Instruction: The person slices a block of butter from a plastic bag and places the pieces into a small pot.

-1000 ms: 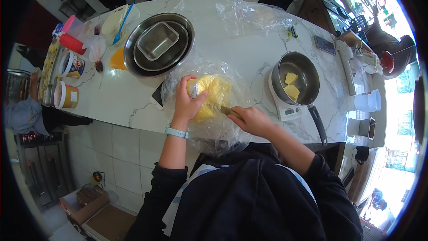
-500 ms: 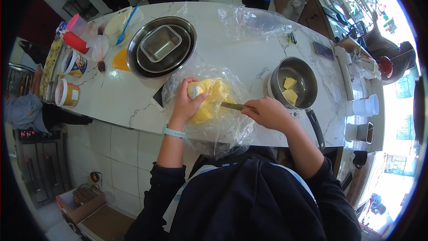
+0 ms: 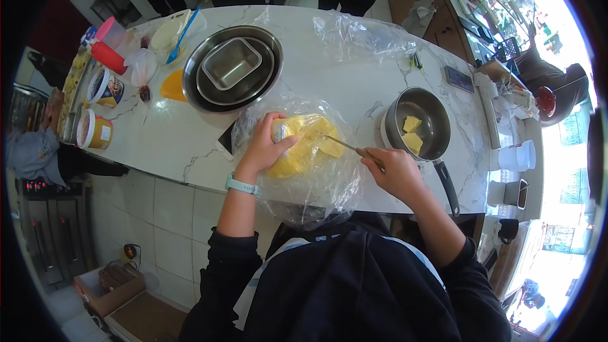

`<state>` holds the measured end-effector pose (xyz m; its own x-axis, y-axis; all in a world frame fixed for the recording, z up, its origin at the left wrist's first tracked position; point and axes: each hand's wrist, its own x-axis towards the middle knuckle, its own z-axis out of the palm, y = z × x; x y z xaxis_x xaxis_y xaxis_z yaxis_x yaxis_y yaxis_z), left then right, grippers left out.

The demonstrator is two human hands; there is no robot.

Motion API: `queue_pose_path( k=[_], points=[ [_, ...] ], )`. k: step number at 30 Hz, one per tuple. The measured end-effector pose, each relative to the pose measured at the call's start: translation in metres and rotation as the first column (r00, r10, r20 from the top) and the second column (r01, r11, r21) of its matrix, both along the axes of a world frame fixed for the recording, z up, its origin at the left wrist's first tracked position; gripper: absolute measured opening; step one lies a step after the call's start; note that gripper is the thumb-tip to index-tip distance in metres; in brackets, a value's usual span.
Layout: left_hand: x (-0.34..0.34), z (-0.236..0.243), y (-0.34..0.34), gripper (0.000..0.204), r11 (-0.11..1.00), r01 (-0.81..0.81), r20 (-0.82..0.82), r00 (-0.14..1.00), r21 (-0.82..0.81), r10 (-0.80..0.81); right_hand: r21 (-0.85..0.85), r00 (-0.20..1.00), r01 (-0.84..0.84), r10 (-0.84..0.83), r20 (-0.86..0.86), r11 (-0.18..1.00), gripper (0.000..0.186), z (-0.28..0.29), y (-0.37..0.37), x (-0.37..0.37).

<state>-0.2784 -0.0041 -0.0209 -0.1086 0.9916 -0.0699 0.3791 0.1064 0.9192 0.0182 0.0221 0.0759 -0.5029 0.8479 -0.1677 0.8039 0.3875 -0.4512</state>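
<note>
A yellow block of butter (image 3: 297,157) lies on crumpled clear plastic wrap (image 3: 326,187) near the table's front edge. My left hand (image 3: 263,151) is closed round the block's left side, fingers at the back and thumb over the top. In my right hand (image 3: 396,174) is a knife (image 3: 343,144), its handle pointing right and its blade reaching left into the butter. A piece of butter (image 3: 330,147) leans away from the block at the blade. To the right stands a steel saucepan (image 3: 436,120) with a black handle, holding two butter pieces (image 3: 413,142).
Nested steel bowls (image 3: 190,88) with a rectangular tin (image 3: 233,63) sit at the back left. Beside them are an orange scraper (image 3: 172,86), tubs (image 3: 95,132) and a red bottle (image 3: 107,57). More plastic (image 3: 361,35) and a phone (image 3: 458,79) lie at the back right. Another person stands beyond the table.
My right hand and the knife have shifted right and a little nearer. A piece of butter has come partly away from the block. At the back, the person in blue has moved left.
</note>
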Motion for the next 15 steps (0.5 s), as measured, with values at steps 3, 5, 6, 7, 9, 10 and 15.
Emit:
queue_pose_path(
  k=[3, 5, 6, 7, 9, 10, 15],
  points=[
    [0.005, 0.001, -0.001, 0.055, 0.999, -0.019, -0.121, 0.992, 0.035, 0.023, 0.025, 0.998, -0.062, 0.062, -0.002, 0.998, 0.023, 0.011, -0.002, 0.001],
    [0.014, 0.008, -0.005, 0.055, 0.995, -0.04, -0.231, 0.971, 0.094, 0.061, 0.012, 0.997, -0.069, 0.069, 0.021, 0.998, 0.023, 0.026, -0.007, 0.005],
    [0.022, 0.015, -0.009, 0.049, 0.959, -0.091, -0.35, 0.918, 0.267, 0.185, -0.001, 0.996, -0.076, 0.076, 0.046, 0.997, 0.023, 0.034, -0.007, 0.007],
    [0.033, 0.027, -0.014, 0.044, 0.892, -0.113, -0.438, 0.84, 0.437, 0.321, -0.002, 0.996, -0.075, 0.075, 0.045, 0.997, 0.023, 0.043, -0.008, 0.009],
    [0.058, 0.052, -0.029, 0.039, 0.893, -0.106, -0.367, 0.886, 0.438, 0.285, -0.07, 0.993, 0.019, -0.01, 0.115, 0.997, 0.023, 0.056, -0.009, 0.014],
    [0.071, 0.061, -0.036, 0.034, 0.892, -0.101, -0.292, 0.923, 0.442, 0.249, -0.071, 0.993, 0.021, -0.013, 0.115, 0.997, 0.023, 0.054, -0.007, 0.016],
    [0.12, 0.036, -0.062, 0.035, 0.994, 0.099, -0.294, 0.952, 0.038, -0.084, -0.053, 0.967, 0.043, -0.028, 0.253, 0.998, 0.031, 0.027, -0.004, 0.018]
  ],
)
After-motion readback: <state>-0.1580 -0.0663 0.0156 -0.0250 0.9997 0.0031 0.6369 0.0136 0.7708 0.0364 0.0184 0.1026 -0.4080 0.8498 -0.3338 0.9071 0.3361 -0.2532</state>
